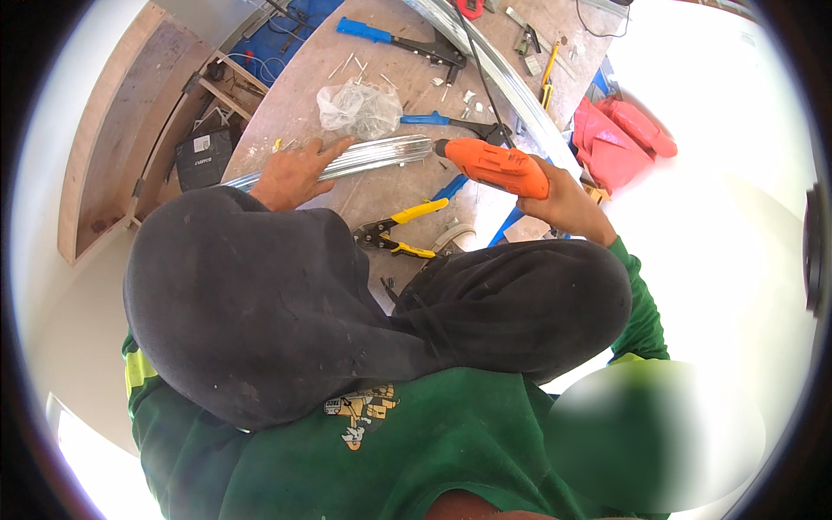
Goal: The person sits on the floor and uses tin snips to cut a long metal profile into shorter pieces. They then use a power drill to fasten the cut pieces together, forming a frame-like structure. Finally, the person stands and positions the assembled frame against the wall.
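My right hand (563, 198) grips an orange power drill (497, 167), its front end pointing left at the end of a shiny ribbed metal strip (381, 154). Whether the drill's tip touches the metal, I cannot tell. My left hand (297, 173) is closed over the strip further left, thumb and index finger lying along it. Just beyond the strip sits a crumpled clear plastic bag (359, 107). Nearer to me are yellow-handled snips (402, 227), lying on the board by my dark-trousered knees.
Two blue-handled hand riveters (399, 42) lie on the worktop (286, 104), among small scraps. A long metal profile (511, 74) and a black cable cross the far right side. An open wooden box (130, 130) stands at the left, a red bag (611, 143) at the right.
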Tool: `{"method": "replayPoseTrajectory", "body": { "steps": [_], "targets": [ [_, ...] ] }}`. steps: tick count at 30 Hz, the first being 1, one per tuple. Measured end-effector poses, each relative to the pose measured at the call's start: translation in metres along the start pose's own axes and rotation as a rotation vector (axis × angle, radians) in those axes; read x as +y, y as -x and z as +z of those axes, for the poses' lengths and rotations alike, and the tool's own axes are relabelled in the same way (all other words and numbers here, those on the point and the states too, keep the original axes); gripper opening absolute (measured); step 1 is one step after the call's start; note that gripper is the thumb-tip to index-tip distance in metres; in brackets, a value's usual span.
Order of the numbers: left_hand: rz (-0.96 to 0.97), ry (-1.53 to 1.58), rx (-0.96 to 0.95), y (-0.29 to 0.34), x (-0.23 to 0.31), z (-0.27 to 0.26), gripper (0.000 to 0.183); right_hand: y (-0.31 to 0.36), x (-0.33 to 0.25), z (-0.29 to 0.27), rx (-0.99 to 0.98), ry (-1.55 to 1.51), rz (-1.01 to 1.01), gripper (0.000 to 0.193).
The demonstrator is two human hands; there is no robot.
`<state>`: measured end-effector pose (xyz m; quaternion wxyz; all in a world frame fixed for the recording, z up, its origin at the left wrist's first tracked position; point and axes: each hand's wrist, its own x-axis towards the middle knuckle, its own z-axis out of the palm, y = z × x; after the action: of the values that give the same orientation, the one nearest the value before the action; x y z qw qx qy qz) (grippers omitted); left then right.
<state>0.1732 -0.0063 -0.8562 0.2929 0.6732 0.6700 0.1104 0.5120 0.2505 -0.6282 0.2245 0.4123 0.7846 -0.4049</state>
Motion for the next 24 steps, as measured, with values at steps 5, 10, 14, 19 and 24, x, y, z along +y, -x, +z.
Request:
{"method": "replayPoseTrajectory", "body": {
  "steps": [5,10,14,19,24],
  "targets": [
    [0.017,-0.014,-0.010,0.001,-0.001,0.000,0.083,-0.001,-0.002,0.002,-0.010,0.022,-0.037,0.069],
    [0.010,-0.009,-0.034,0.000,-0.001,-0.001,0.083,-0.004,-0.004,-0.001,-0.022,0.027,-0.036,0.069],
    [0.012,-0.005,-0.019,0.000,0.000,-0.002,0.083,-0.004,-0.006,-0.002,-0.032,0.046,-0.024,0.068],
    [0.005,0.000,-0.027,0.000,-0.002,0.001,0.083,-0.005,-0.008,-0.004,-0.034,0.076,-0.022,0.066],
    [0.036,-0.014,0.014,0.000,-0.003,0.002,0.083,-0.008,-0.010,-0.007,-0.045,0.080,-0.073,0.063]
  ]
}}
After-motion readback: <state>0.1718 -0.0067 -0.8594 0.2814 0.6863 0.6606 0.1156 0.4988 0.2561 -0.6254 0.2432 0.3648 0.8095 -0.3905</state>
